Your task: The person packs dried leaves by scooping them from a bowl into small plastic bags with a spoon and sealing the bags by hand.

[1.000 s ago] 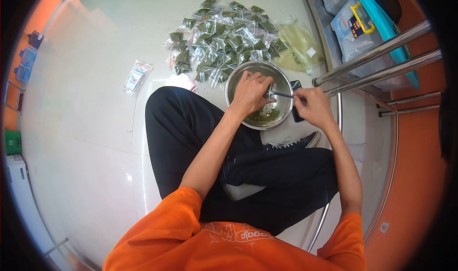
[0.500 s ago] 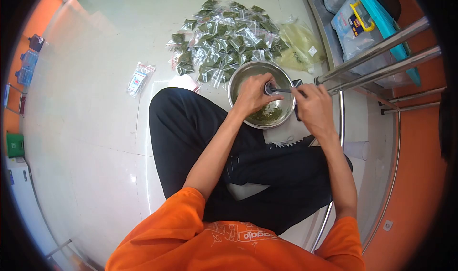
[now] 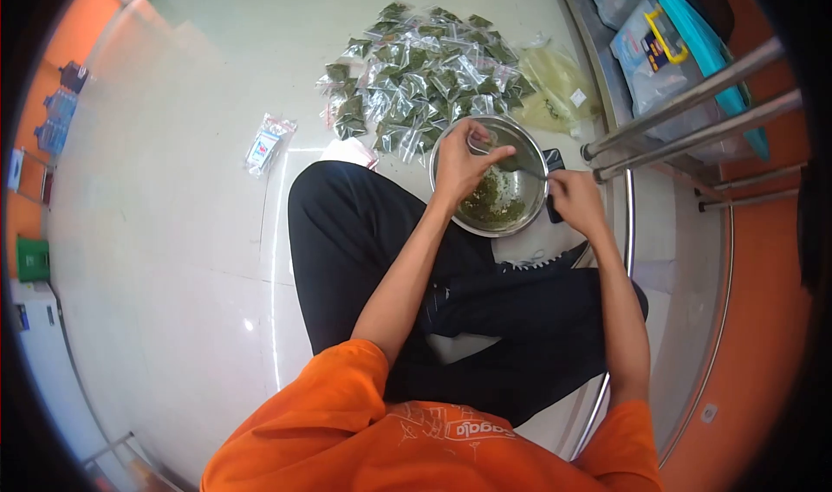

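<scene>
My left hand (image 3: 461, 165) is over the left side of a round metal bowl (image 3: 532, 144). Between its thumb and fingers is a small clear plastic bag (image 3: 487, 137), partly hidden by the hand. Chopped dry green herb (image 3: 496, 204) lies on the bowl's bottom. My right hand (image 3: 575, 199) grips the handle of a metal spoon (image 3: 534, 175) at the bowl's right rim. The spoon's head reaches inside the bowl, low near the left thumb.
Beyond the bowl lies a heap of filled clear bags (image 3: 425, 72). A yellowish plastic bag (image 3: 555, 85) is beside it. A packet of clear bags (image 3: 267, 145) rests on the floor at left. A black flat object (image 3: 555, 213) sits by the bowl. Metal rails (image 3: 693, 102) stand at right.
My right hand has moved down, drawing the spoon lower and away from the small bag's mouth. My left hand stays over the bowl with the bag. The whole view has shifted slightly.
</scene>
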Available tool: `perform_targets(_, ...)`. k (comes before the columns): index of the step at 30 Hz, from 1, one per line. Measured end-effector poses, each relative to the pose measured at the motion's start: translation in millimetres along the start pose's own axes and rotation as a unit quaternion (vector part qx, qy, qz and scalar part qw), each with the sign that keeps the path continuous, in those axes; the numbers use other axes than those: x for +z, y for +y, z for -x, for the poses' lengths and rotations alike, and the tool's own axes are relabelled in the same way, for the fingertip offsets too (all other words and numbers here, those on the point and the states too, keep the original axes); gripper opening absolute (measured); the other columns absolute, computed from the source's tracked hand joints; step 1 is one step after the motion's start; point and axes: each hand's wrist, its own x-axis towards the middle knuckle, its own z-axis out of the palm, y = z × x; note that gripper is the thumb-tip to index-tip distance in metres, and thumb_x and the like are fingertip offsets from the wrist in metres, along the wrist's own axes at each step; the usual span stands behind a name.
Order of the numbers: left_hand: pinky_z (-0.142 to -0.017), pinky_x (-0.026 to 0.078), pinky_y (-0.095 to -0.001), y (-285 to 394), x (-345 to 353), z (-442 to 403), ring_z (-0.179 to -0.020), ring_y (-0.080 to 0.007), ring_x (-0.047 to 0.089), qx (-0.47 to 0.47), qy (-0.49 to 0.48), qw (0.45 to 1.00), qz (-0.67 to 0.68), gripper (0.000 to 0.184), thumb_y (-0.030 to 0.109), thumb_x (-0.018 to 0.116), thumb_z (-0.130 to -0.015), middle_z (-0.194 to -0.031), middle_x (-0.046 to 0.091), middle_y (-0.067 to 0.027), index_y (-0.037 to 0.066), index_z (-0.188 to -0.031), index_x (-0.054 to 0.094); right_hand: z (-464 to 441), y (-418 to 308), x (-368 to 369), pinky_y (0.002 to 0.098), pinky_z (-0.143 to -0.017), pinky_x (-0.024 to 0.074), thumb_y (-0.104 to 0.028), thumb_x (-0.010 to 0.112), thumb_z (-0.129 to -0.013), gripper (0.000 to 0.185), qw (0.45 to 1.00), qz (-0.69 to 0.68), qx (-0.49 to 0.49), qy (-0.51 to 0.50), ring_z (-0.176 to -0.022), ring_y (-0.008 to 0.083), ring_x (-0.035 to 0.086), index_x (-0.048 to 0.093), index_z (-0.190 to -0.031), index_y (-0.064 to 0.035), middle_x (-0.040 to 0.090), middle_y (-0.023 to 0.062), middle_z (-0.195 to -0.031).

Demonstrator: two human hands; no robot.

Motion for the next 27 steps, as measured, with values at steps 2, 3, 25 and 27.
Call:
perform_targets(2, -0.074, 0.05, -0.0298, 6.2, 2.4, 0.4, -0.079, -0.0145, 0.059, -0.017, 0.0, 1.0, 0.013, 0.049, 0.034, 0.091, -0.074, -0.085, 0.063, -0.0058, 0.001, -0.091, 0.059, -4.2, 1.7, 14.4, 0.0435, -0.084, 0.0518, -0.01, 0.065, -0.088, 0.019, 0.998, -0.001, 0.001, -0.06, -0.092, 0.0391, 0.067, 0.074, -0.102, -0.0007, 0.071, 0.0179, -0.099)
perform_targets(3, -0.074, 0.05, -0.031, 5.2, 4.4, 1.5, -0.078, -0.0159, 0.058, -0.042, 0.009, 0.998, 0.051, 0.049, 0.033, 0.09, -0.074, -0.084, 0.062, -0.0061, 0.001, -0.092, 0.059, -5.6, -3.6, 15.8, 0.0439, -0.084, 0.052, -0.011, 0.065, -0.089, 0.021, 0.999, -0.009, -0.051, -0.009, -0.091, 0.0396, 0.067, 0.073, -0.103, 0.0013, 0.07, 0.0196, -0.102)
perform_targets(25, -0.095, 0.041, -0.0273, 44.8, 18.6, 29.1, -0.108, -0.014, 0.052, -0.109, -0.152, 0.933, 0.306, 0.039, 0.019, 0.063, -0.101, -0.113, 0.053, -0.0048, 0.006, -0.133, 0.046, 21.3, -67.6, 2.7, 0.0285, -0.073, 0.0553, -0.003, 0.074, -0.085, 0.017, 0.926, -0.326, -0.085, 0.17, -0.08, 0.0162, 0.071, 0.073, -0.101, 0.0031, 0.074, 0.0109, -0.089)
perform_targets(27, -0.096, 0.041, -0.0276, 48.8, 18.7, 29.6, -0.11, -0.0139, 0.052, -0.087, -0.159, 0.933, 0.311, 0.04, 0.016, 0.064, -0.1, -0.115, 0.053, -0.0052, 0.006, -0.134, 0.045, 19.0, -61.5, 6.5, 0.0286, -0.073, 0.0555, -0.004, 0.075, -0.085, 0.016, 0.922, -0.332, -0.062, 0.191, -0.08, 0.0148, 0.071, 0.073, -0.1, 0.0027, 0.074, 0.0109, -0.09)
